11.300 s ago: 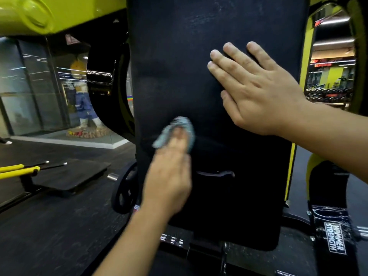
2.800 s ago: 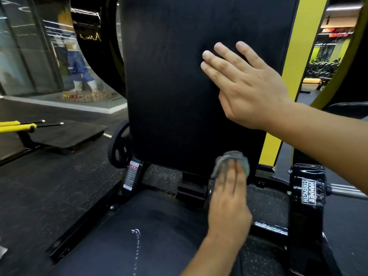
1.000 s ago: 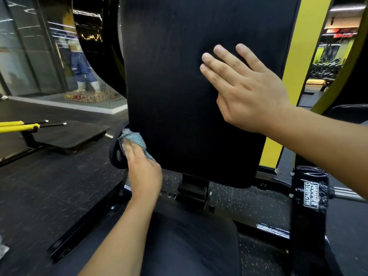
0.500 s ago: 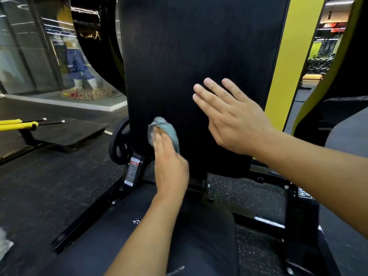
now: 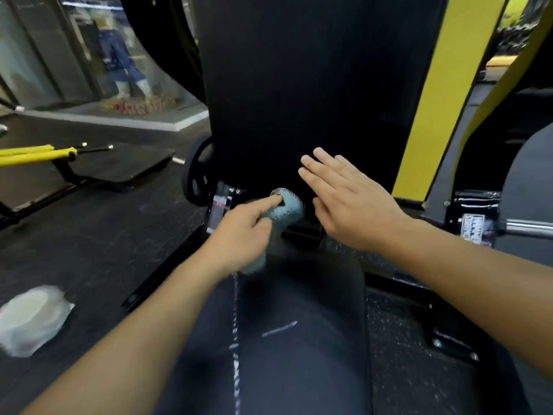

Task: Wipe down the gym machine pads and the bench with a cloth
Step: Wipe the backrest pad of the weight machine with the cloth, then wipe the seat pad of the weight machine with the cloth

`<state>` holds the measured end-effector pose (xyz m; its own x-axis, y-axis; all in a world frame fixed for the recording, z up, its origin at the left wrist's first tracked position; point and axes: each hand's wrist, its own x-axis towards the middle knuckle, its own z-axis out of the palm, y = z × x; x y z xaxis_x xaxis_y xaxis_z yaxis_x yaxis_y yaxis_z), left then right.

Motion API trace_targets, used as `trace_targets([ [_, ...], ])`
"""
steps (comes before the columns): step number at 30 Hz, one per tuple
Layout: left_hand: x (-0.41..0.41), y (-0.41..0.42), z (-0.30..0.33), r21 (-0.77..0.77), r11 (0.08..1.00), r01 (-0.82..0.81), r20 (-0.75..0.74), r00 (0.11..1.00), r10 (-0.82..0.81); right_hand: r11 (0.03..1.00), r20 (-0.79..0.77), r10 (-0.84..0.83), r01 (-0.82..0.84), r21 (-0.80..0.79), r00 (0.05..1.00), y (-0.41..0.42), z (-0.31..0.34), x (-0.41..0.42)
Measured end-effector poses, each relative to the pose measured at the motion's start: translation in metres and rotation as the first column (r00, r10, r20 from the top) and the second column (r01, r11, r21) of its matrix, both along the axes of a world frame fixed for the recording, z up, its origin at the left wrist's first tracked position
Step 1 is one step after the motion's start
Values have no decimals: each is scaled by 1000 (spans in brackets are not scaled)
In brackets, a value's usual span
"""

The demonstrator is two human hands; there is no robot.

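Observation:
The black upright back pad (image 5: 308, 85) of the gym machine fills the upper middle of the head view. Below it lies the dark seat pad (image 5: 299, 339), with a white stitched seam running down it. My left hand (image 5: 242, 232) grips a small teal cloth (image 5: 284, 211) at the bottom edge of the back pad, index finger stretched out over the cloth. My right hand (image 5: 344, 202) is just right of the cloth, fingers straight, in front of the lower part of the back pad.
A yellow frame post (image 5: 434, 100) rises right of the back pad. A black weight plate (image 5: 197, 175) sits at the left of the machine base. A crumpled white plastic bag (image 5: 30, 319) lies on the dark floor at left. A chrome peg (image 5: 526, 227) sticks out at right.
My left hand has carried the cloth right and down to the back pad's bottom edge. My right hand has slid down the pad. The view has tilted down, showing more of the seat.

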<state>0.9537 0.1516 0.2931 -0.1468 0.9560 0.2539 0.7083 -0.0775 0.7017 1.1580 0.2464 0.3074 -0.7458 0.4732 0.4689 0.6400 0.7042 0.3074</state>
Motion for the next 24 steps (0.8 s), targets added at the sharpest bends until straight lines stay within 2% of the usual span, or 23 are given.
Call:
trace_targets([
  [3,-32,-44,-18,-125,992,-13,-6,1000,12,973,-7,39,-39,-226,999,-24,-31,0],
  [8,-74,-99,-62,-161,965,-208,-12,978,209,850,37,31,-7,-527,999,-59,-87,4],
  [11,-74,-110,-92,-232,963,-134,-214,973,83,779,48,-15,42,-625,999,-64,-111,12],
  [13,-72,-107,-100,-271,950,-157,-358,932,52,726,42,-51,66,-684,998,-64,-120,17],
  [16,-65,-102,-93,-336,909,-246,-639,769,-28,664,6,-92,66,-744,996,-64,-127,18],
  [17,-62,-101,-90,-350,901,-258,-688,723,-60,659,-4,-94,59,-750,996,-64,-129,18],
  [18,-57,-101,-88,-367,895,-254,-691,718,-80,655,-15,-96,52,-754,995,-65,-131,17],
  [21,-47,-97,-89,-443,877,-187,-548,830,-100,643,-40,-103,36,-765,994,-65,-135,18],
  [24,-57,-78,-102,-453,872,-188,-524,847,-90,637,-47,-96,25,-770,994,-63,-136,19],
])
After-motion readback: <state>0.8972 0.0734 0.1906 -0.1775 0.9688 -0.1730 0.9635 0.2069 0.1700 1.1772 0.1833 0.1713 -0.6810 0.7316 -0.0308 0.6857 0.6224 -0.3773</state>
